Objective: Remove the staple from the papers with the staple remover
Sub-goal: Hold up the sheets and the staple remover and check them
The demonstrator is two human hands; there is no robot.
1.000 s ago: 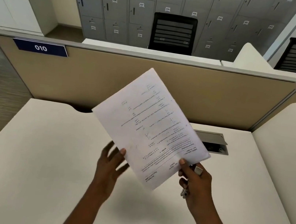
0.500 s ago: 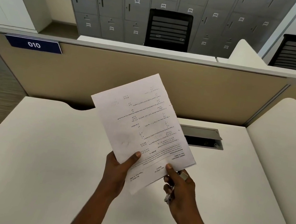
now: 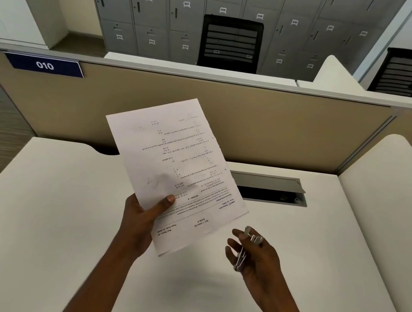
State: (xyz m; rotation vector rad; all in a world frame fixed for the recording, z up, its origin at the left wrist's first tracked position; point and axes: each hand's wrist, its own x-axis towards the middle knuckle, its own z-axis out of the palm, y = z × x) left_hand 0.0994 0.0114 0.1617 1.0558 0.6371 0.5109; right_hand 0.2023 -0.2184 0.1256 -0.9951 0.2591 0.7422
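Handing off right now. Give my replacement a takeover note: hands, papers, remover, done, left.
Left hand: grips the papers by their lower left edge, raised above the desk.
Right hand: holds the staple remover, apart from the papers.
Done: both things in hand.
Left: find the staple, not visible here, hook it with the remover, pull it out.

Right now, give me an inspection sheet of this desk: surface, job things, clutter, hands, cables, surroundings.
Surface: white desk, with an open grey cable hatch at the back.
Job's things: papers held up above the desk; metal staple remover in the right hand; staple not visible.
Clutter: nothing seen.
Hands: left hand pinches the papers' near edge, thumb on top; right hand holds the staple remover, apart from the papers.
Cables: nothing seen; hatch interior too dark.
Surroundings: beige partition with a 010 sign, grey lockers, two black chairs.
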